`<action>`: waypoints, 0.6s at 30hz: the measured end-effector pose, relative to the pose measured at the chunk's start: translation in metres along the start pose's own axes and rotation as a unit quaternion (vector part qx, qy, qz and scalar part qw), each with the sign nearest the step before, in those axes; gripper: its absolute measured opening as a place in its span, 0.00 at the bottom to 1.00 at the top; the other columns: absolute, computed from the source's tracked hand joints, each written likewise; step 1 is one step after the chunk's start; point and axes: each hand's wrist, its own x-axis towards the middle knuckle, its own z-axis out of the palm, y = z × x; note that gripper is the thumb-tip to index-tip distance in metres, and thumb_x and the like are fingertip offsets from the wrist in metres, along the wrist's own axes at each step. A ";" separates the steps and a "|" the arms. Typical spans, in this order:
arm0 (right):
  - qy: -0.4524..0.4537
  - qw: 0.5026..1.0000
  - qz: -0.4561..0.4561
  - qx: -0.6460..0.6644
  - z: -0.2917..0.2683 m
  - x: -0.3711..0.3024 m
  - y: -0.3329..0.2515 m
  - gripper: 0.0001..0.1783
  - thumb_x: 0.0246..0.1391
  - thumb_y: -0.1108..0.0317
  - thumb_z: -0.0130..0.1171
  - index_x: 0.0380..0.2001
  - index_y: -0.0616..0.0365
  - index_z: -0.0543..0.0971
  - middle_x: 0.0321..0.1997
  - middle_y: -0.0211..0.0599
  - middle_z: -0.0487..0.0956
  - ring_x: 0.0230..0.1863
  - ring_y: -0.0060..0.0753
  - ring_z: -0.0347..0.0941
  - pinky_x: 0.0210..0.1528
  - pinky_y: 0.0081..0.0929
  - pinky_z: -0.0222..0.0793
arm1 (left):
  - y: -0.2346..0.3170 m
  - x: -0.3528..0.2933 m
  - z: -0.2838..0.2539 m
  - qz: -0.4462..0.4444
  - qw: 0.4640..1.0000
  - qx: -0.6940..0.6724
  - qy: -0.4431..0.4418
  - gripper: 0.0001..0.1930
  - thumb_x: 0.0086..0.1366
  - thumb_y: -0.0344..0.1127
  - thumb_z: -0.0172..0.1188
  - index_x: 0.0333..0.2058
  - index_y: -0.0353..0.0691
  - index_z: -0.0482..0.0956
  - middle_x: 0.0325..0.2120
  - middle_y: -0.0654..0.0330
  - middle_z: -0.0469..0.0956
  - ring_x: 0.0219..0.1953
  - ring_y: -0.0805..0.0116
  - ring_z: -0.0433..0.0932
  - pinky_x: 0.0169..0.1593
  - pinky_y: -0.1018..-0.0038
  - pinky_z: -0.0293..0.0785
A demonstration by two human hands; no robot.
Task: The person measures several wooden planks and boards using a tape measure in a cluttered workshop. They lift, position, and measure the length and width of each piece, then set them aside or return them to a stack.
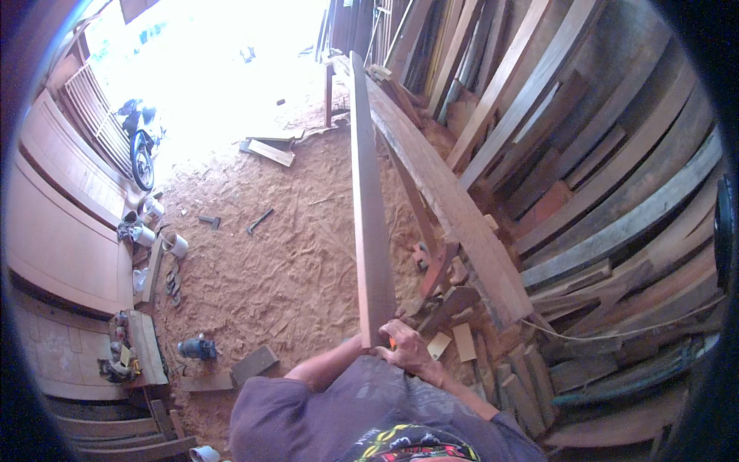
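A long wooden board [371, 200] stretches away from my chest, standing on its narrow edge. Its far end reaches the far end of a wide rough plank [454, 215] that slants off to the right. At the board's near end, my left forearm [327, 369] comes up on the left; the left hand's fingers are hidden behind the wood. On the right side of that end, my right hand [413, 356] is closed, its fingers curled around a small orange object [392, 342], mostly covered. These fingers are close against the board's face.
Planks lean along the right wall [531, 131], with offcuts [464, 342] below. A hammer [209, 222], a blue power tool [198, 348] and buckets [176, 245] sit on the shavings-covered floor at left. Door panels [65, 223] line the left side; a motorcycle [142, 154] stands beyond.
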 end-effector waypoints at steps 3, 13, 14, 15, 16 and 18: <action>-0.031 0.991 -0.101 -0.078 -0.004 0.005 -0.010 0.27 0.45 0.53 0.74 0.46 0.56 0.80 0.43 0.41 0.79 0.45 0.50 0.79 0.49 0.43 0.76 | -0.006 0.006 -0.006 0.018 0.996 -0.055 -0.075 0.16 0.70 0.56 0.52 0.36 0.50 0.69 0.26 0.68 0.67 0.29 0.69 0.69 0.34 0.67 0.68; -0.075 0.995 -0.050 -0.051 -0.007 0.006 -0.022 0.25 0.46 0.57 0.72 0.48 0.52 0.80 0.46 0.43 0.79 0.47 0.52 0.78 0.50 0.45 0.76 | -0.005 -0.005 0.000 0.088 0.965 -0.096 -0.226 0.08 0.73 0.40 0.55 0.44 0.49 0.66 0.36 0.68 0.66 0.40 0.72 0.68 0.46 0.70 0.67; -0.084 0.995 -0.036 -0.047 -0.007 0.006 -0.021 0.27 0.46 0.57 0.73 0.49 0.55 0.79 0.48 0.45 0.79 0.49 0.54 0.78 0.52 0.45 0.75 | -0.002 -0.013 0.003 0.079 0.976 -0.096 -0.180 0.09 0.73 0.40 0.55 0.44 0.48 0.66 0.36 0.67 0.66 0.42 0.72 0.68 0.47 0.70 0.68; -0.083 0.995 -0.036 -0.028 -0.008 0.005 -0.022 0.28 0.46 0.57 0.73 0.49 0.56 0.79 0.48 0.46 0.79 0.49 0.54 0.78 0.52 0.45 0.75 | 0.000 -0.020 0.006 0.058 0.988 -0.084 -0.120 0.10 0.73 0.41 0.56 0.44 0.47 0.66 0.37 0.66 0.66 0.43 0.71 0.68 0.47 0.69 0.68; -0.074 0.996 -0.037 -0.018 -0.009 0.006 -0.021 0.28 0.46 0.58 0.74 0.49 0.57 0.79 0.49 0.47 0.79 0.50 0.55 0.77 0.53 0.45 0.75 | 0.005 -0.020 0.011 0.035 0.992 -0.086 -0.086 0.11 0.72 0.42 0.56 0.45 0.47 0.66 0.37 0.66 0.66 0.44 0.71 0.68 0.49 0.69 0.68; -0.064 0.997 -0.034 -0.009 -0.010 0.006 -0.020 0.30 0.44 0.60 0.75 0.50 0.60 0.78 0.50 0.49 0.78 0.52 0.55 0.77 0.55 0.45 0.74 | 0.009 -0.021 0.017 0.024 0.971 -0.117 -0.205 0.14 0.72 0.44 0.56 0.49 0.46 0.66 0.39 0.66 0.67 0.46 0.70 0.68 0.52 0.67 0.69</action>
